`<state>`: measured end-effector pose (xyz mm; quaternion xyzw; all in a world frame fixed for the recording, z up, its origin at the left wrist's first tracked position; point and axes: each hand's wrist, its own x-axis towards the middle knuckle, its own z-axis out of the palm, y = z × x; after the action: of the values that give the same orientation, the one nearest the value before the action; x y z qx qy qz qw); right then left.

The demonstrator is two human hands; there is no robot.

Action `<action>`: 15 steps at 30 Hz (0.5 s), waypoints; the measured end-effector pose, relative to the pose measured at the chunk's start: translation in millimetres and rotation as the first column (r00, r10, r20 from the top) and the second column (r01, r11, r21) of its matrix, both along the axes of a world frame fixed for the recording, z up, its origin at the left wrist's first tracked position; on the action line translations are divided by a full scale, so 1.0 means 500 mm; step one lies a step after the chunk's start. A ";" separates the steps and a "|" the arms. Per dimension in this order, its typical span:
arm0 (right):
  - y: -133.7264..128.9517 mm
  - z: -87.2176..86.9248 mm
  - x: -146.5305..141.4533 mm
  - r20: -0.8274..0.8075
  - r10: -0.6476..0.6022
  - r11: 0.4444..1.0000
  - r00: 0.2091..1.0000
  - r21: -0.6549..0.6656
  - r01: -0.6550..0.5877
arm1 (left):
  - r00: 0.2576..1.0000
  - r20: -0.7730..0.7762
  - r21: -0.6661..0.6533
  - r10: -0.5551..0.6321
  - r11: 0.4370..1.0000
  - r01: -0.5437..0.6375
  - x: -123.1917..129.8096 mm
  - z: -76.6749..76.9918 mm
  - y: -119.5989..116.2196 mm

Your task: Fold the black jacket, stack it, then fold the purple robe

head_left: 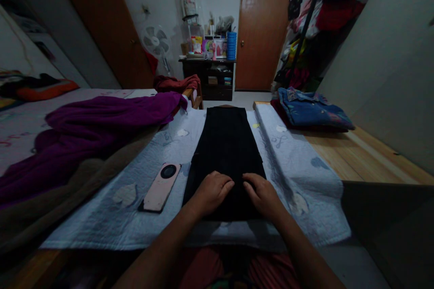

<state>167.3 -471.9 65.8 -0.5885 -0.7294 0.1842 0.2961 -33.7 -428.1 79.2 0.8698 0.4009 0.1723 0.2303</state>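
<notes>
A long black folded garment lies lengthwise in front of me, narrower at its far end. My left hand rests on its near left part, palm down with fingers loosely extended. Opposite it, my right hand lies on the near right part in the same way, fingers pointing inward. A gap of black cloth separates the two hands, and neither grips anything that I can see. Under the garment is a pale blue quilted cloth with heart shapes. On that cloth, left of the garment, sits a pink phone with a round black camera.
A purple blanket is heaped on the bed at left. Folded denim clothing is stacked on a wooden surface at right. Further back are a dark cabinet with items on top, a fan and a brown door.
</notes>
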 end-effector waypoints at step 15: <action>0.032 -0.039 -0.009 0.199 0.108 0.993 0.974 -0.068 -0.096 | 0.984 0.010 -0.090 0.180 0.980 -0.179 0.029 -0.005 0.052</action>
<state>162.9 -455.8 46.1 -0.5744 -0.7793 0.1594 0.1934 -19.2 -401.9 76.8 0.8174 0.4829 0.1820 0.2559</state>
